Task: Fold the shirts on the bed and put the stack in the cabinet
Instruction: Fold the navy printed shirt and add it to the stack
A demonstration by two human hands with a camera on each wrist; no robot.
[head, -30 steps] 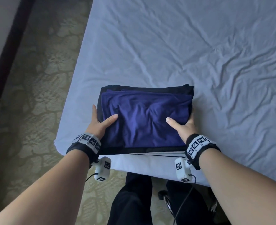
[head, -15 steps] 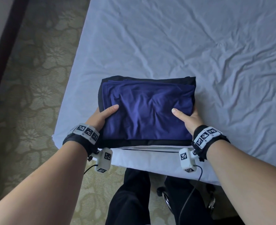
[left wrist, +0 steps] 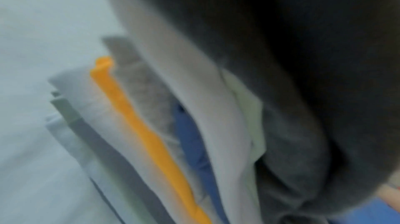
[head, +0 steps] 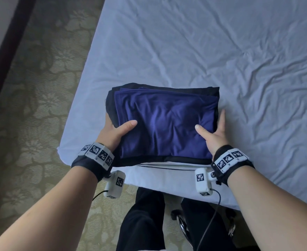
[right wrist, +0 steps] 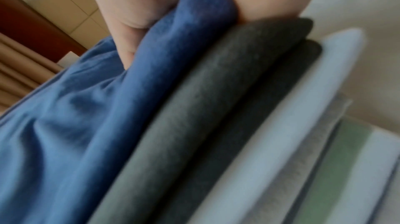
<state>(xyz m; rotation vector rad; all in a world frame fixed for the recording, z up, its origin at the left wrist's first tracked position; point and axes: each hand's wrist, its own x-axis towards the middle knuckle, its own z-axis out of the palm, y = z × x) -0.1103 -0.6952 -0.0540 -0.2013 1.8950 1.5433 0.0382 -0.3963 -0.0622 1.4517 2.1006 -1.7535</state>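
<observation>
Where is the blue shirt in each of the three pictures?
Head: blue shirt in the middle, on top of the stack, between both thumbs.
Left wrist: only a blue sliver at the bottom right corner.
Right wrist: fills the left side, under the thumb.
Shared landmark: the dark shirt right beneath it.

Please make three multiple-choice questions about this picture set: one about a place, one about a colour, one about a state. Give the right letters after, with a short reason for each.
1. Where is the stack of shirts?
A. on the carpet
B. near the edge of the bed closest to the person
C. in a cabinet

2. What colour is the top shirt?
A. orange
B. white
C. dark blue

3. How do the hands hold the stack?
A. one at each side, thumbs on top
B. only the left hand
C. both flat above it, not touching

Answers:
1 B, the bed sheet surrounds it in the head view.
2 C, blue cloth lies uppermost.
3 A, the left hand and right hand grip opposite sides.
</observation>
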